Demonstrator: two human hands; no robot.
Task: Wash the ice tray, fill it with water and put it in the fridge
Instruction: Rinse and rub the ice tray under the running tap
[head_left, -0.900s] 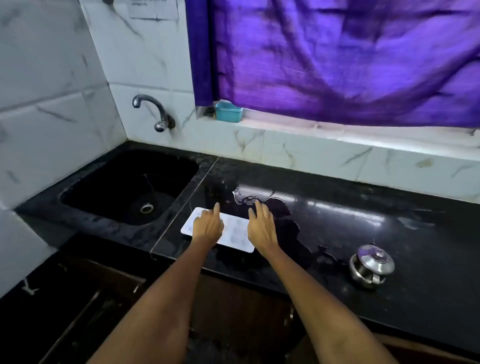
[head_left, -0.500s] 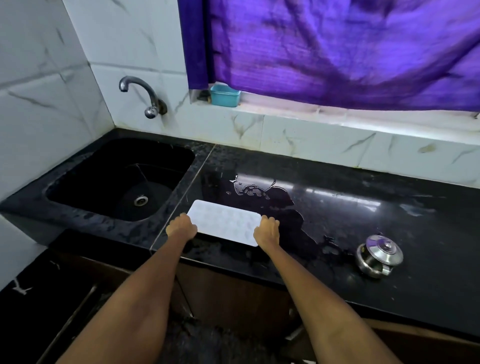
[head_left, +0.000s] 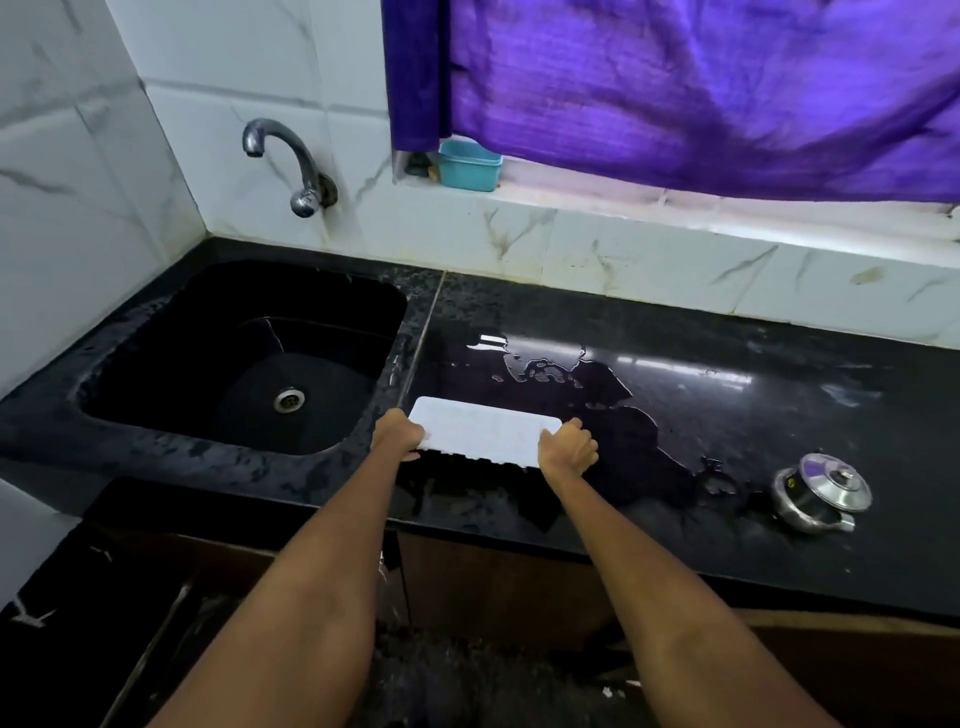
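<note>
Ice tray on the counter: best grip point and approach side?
Take the ice tray by its two short ends, one hand from each side. It is long, flat and shallow, so an end-to-end grip should keep it level. The left hand and right hand already hold it that way.

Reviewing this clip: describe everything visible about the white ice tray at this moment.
The ice tray is a white, flat, rounded-corner rectangle, apparently plastic. Its top looks plain; a scalloped line of cell shapes shows along its near edge. It sits level over the wet black countertop, just right of the sink. The left hand grips its left end, the right hand its right end.
</note>
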